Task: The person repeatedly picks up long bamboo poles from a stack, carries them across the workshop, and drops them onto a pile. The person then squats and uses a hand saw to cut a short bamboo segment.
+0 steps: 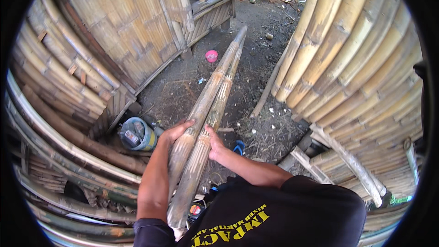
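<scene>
Two long split bamboo slats lie side by side, running from my chest up and away over the dirt ground. My left hand (176,132) curls over the left bamboo slat (208,89) from its left edge. My right hand (214,144) presses against the right edge of the right bamboo slat (218,105), fingers wrapped on it. The slats' near ends sit between my forearms, close to my dark shirt. Their far ends reach toward a bamboo wall.
A stack of thick bamboo poles (352,59) stands on the right, and more poles (55,91) are piled on the left. A woven bamboo wall panel (132,23) stands behind. A grey-blue round container (137,133) lies lower left; a small pink bowl (211,56) rests on the dirt ground (256,41).
</scene>
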The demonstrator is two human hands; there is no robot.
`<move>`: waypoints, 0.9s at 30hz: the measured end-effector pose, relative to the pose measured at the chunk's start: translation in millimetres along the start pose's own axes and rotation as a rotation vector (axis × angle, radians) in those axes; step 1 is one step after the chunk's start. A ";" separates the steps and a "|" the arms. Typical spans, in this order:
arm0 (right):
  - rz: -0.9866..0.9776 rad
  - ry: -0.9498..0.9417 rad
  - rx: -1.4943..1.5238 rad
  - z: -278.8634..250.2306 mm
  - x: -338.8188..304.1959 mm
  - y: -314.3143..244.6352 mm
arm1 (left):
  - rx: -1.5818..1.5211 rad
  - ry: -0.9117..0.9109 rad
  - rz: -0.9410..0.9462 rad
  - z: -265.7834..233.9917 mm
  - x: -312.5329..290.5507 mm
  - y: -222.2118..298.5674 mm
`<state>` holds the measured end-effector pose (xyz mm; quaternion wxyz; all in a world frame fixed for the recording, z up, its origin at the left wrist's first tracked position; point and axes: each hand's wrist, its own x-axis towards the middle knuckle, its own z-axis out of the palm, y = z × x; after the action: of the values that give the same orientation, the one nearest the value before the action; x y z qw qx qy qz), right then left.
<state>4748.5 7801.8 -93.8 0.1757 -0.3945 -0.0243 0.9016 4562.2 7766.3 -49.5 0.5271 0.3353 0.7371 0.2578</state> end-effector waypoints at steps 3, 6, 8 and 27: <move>0.053 0.060 -0.032 19.0 45.5 -73.7 | -0.400 -0.302 -0.146 -12.4 73.7 36.1; 0.033 0.065 -0.038 38.6 81.7 -148.8 | -0.092 -0.153 -0.072 -23.7 148.3 90.7; -0.024 0.014 -0.034 47.4 107.7 -196.2 | -0.171 -0.195 -0.113 -28.8 195.1 129.7; -0.246 0.143 0.139 215.3 410.3 -625.5 | -0.203 -0.485 -0.072 -177.8 684.9 413.8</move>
<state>4522.4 8546.2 -120.1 0.3128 -0.4388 0.0026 0.8424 4335.0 8552.0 -104.5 0.7281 0.3064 0.5709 0.2236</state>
